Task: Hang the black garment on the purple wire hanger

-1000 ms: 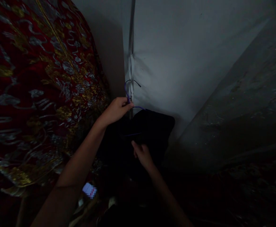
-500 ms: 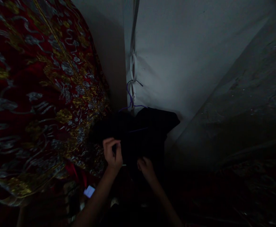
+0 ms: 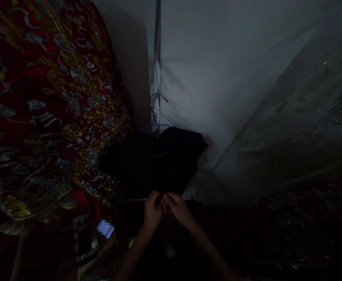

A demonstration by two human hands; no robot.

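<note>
A black garment (image 3: pixel 156 162) hangs on a purple wire hanger (image 3: pixel 154 113), hooked on a white strap (image 3: pixel 157 74) that runs down the grey wall. My left hand (image 3: pixel 152 212) and my right hand (image 3: pixel 177 207) meet at the garment's lower edge. Both have their fingers closed, pinching the dark cloth there. What exactly lies between the fingers is lost in the dim light.
A red cloth with gold and silver embroidery (image 3: pixel 42 101) fills the left side, close to the garment. A clear plastic cover (image 3: pixel 291 128) slopes down on the right. A small white tag (image 3: pixel 105 228) shows low at left. The floor area is dark.
My left hand let go of the hanger's hook and came down the garment. Both hands moved lower and now meet at its bottom edge.
</note>
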